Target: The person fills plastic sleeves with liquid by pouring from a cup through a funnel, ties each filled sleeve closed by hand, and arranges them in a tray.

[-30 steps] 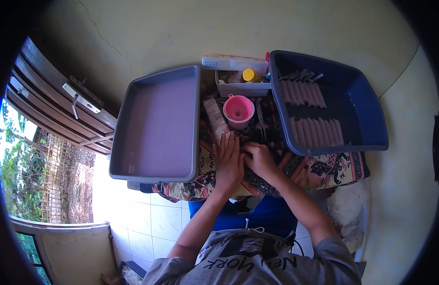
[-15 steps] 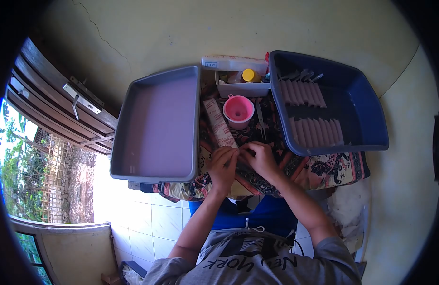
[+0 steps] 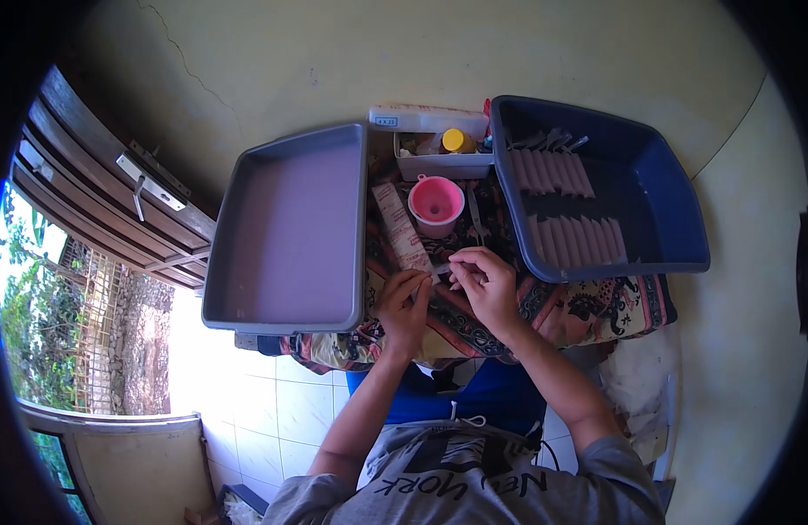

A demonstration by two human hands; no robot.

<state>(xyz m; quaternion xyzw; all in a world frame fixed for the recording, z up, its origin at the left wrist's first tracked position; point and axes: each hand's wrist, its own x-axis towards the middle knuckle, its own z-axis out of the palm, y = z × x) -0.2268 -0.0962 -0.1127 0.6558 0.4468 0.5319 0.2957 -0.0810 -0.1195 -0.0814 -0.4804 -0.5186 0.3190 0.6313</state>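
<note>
My left hand point(image 3: 405, 306) is pinched closed near the lower end of a long, flat white packet with red print point(image 3: 400, 227). My right hand point(image 3: 486, 282) is raised just to the right, its thumb and fingers pressed together. Something thin and clear, perhaps plastic film, seems to show between the fingertips, but it is too small to make out. Beyond the hands stands a pink funnel point(image 3: 437, 199) set in a cup. Right of it lies a slim metal tool point(image 3: 475, 210), perhaps scissors or tongs.
At left sits a grey tub point(image 3: 363, 219) of pale purple liquid. A dark blue tub point(image 3: 662, 188) at right holds two rows of filled purple sachets point(image 3: 579, 241). Behind the funnel is a box point(image 3: 445, 166) with a yellow-capped jar point(image 3: 456, 141). Patterned cloth point(image 3: 596, 306) covers the table.
My right hand has lifted slightly up and away from the left, widening the gap between them. My left hand stays almost in place, still pinched.
</note>
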